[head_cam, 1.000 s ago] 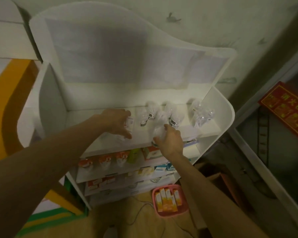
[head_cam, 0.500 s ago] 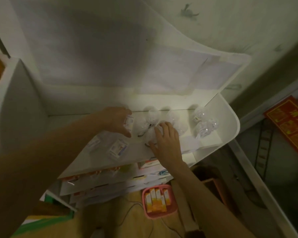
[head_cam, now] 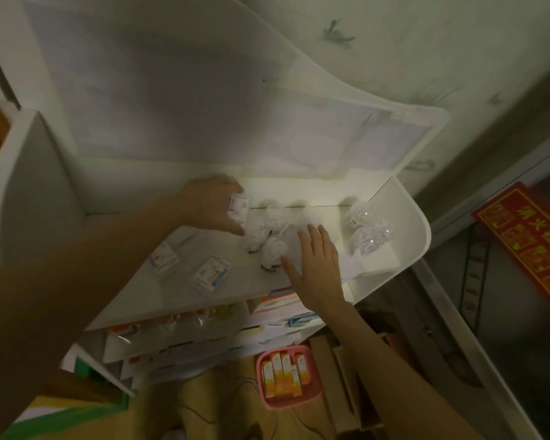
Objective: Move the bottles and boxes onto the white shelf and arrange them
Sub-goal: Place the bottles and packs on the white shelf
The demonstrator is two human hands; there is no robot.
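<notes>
Head view: dim, looking down on the top tier.
Held item: small white cardboard box with blue print, at the tier's rear, just left of the bottles.
Left hand: fingers curled round that box, gripping it.
Right hand: flat, fingers straight, resting against the cluster of clear, white-capped plastic bottles.
Handling: box judged light, thin-walled, crushable; best taken across its side faces. Bottles look smooth and tippable; take them at the body, below the cap.
Loose stock: two matching boxes lie flat nearer the front.
Support: white moulded plastic shelf.
Floor: pink basket of orange cartons.
</notes>
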